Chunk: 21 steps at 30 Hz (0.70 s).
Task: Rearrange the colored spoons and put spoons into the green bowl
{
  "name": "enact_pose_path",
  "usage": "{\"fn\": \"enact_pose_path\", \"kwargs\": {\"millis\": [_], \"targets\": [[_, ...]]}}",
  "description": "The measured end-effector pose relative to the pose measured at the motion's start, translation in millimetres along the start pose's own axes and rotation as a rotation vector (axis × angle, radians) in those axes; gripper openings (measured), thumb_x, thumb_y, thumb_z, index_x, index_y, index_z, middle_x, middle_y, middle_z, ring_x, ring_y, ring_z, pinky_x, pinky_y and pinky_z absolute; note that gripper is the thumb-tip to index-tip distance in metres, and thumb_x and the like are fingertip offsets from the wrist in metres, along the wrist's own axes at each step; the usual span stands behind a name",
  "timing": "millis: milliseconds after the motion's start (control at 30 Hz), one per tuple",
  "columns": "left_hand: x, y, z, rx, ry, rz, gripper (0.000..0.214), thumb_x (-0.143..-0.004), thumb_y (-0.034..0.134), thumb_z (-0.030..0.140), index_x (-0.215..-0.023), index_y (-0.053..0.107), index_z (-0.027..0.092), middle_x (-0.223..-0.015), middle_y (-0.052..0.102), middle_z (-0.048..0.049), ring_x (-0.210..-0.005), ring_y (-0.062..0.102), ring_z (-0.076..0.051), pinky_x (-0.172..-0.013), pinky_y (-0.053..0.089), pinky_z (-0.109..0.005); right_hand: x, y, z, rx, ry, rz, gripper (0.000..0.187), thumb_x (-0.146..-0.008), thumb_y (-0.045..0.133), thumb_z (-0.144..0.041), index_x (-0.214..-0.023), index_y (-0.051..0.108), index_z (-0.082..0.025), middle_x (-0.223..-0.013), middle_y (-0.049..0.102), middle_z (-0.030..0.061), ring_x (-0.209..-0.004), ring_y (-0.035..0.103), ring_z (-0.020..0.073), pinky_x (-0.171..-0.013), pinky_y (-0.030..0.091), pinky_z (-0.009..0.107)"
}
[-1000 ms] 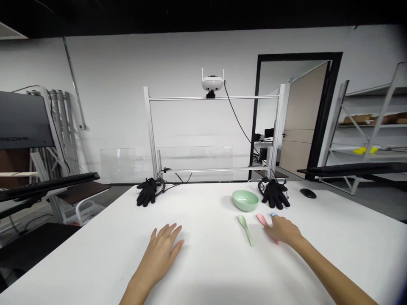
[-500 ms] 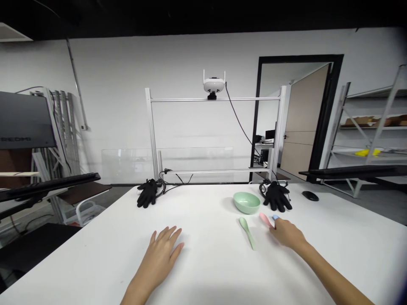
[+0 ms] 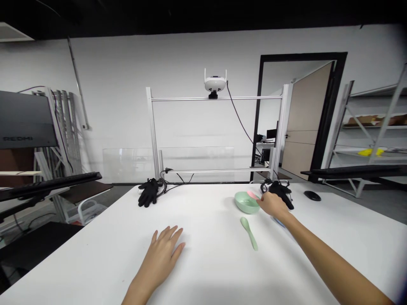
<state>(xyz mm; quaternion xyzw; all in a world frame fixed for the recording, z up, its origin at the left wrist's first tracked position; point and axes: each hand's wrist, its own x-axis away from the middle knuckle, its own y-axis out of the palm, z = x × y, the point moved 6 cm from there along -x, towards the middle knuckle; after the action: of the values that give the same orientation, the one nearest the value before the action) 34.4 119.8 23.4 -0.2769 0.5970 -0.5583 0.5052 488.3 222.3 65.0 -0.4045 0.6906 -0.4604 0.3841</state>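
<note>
My right hand [image 3: 274,205] is closed on a pink spoon [image 3: 253,195], whose bowl end reaches over the right part of a green bowl [image 3: 246,206]. The spoon's handle is hidden in my fingers. A green spoon [image 3: 249,233] lies on the table in front of the bowl. Part of a blue spoon [image 3: 279,222] shows beneath my right wrist; my arm covers the rest. On the left, my left hand [image 3: 161,254] rests at the white table [image 3: 203,267] with fingers spread, holding nothing.
Black gloves with cables lie at the table's back, one on the left [image 3: 148,192] and one on the right [image 3: 281,194], behind my right hand. A black mouse [image 3: 312,195] sits further right. A metal frame [image 3: 216,171] stands along the far edge.
My right hand has lifted the pink spoon off the table and moved it away from me and left, to the green bowl. My left hand has stayed in place.
</note>
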Motion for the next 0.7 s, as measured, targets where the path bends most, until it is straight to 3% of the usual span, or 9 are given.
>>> {"fn": "enact_pose_path", "kwargs": {"millis": [200, 367, 600, 700], "targets": [[0.4, 1.2, 0.2, 0.001, -0.008, -0.023, 0.053, -0.105, 0.037, 0.052, -0.149, 0.054, 0.028, -0.155, 0.054, -0.0076, -0.147, 0.043, -0.033, -0.121, 0.03, -0.061, -26.7, 21.8, -10.2, 0.002, 0.036, -0.026, 0.066, -0.091, 0.048, -0.067, -0.111, 0.072, -0.009, -0.112, 0.07, 0.0262, -0.108, 0.068, 0.038, -0.082, 0.052, 0.042], [0.5, 0.2, 0.3, -0.004, -0.015, -0.029, 0.052, -0.105, 0.037, 0.051, -0.149, 0.054, 0.03, -0.156, 0.054, -0.0062, -0.147, 0.043, -0.033, -0.121, 0.03, -0.061, -40.1, 39.2, -11.4, 0.009, 0.065, -0.049, 0.073, -0.089, 0.055, -0.066, -0.127, 0.065, -0.004, -0.122, 0.066, 0.0298, -0.115, 0.065, 0.0402, -0.086, 0.052, 0.044], [1.6, -1.2, -2.5, -0.013, -0.049, -0.073, 0.053, -0.105, 0.037, 0.051, -0.15, 0.053, 0.028, -0.158, 0.051, -0.0065, -0.149, 0.041, -0.032, -0.123, 0.028, -0.06, -42.8, 48.7, -10.4, -0.008, 0.082, -0.07, 0.072, -0.084, 0.065, -0.063, -0.126, 0.067, -0.004, -0.122, 0.067, 0.0311, -0.115, 0.066, 0.0393, -0.087, 0.052, 0.043], [1.7, -1.8, -3.9, -0.006, -0.048, -0.062, 0.053, -0.105, 0.038, 0.05, -0.15, 0.053, 0.027, -0.157, 0.052, -0.0068, -0.149, 0.041, -0.033, -0.122, 0.028, -0.061, -42.6, 46.7, -12.0, -0.011, 0.072, -0.007, 0.071, -0.078, 0.072, -0.063, -0.12, 0.07, -0.006, -0.114, 0.07, 0.0304, -0.109, 0.069, 0.038, -0.085, 0.053, 0.042]]}}
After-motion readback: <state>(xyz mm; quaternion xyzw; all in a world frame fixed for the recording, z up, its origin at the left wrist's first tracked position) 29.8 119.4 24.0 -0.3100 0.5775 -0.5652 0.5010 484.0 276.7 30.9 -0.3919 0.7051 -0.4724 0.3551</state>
